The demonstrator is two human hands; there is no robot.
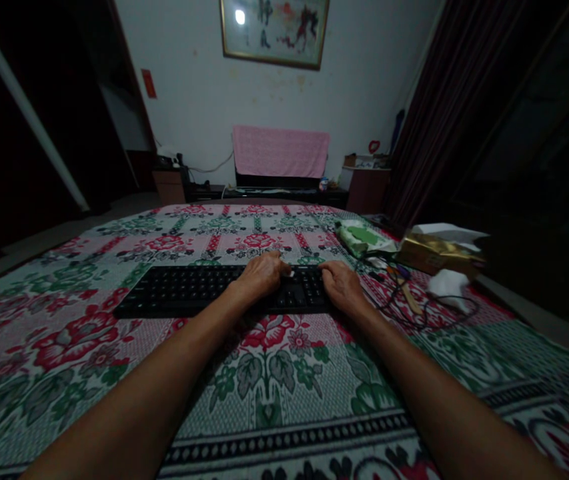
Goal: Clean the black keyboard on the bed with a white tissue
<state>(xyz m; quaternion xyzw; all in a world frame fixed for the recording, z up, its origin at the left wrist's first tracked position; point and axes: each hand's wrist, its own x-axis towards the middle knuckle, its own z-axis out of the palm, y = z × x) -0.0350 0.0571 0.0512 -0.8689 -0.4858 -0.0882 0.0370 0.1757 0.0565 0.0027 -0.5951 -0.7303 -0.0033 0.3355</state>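
Note:
A black keyboard lies lengthwise across the flowered cloth, its number pad at the right. Over the keys right of its middle is my left hand, fingers bent and pressed together on a small white piece that looks like wipe or tissue. Most of that piece is hidden by the fingers. At the keyboard's right end, my right hand grips the edge, with the thumb side toward the number pad.
Right of the keyboard lie a green wipes pack, a gold tissue box, a crumpled white tissue, a flat wooden stick and dark cables. The patterned cloth covers the surface. A pink towel hangs beyond.

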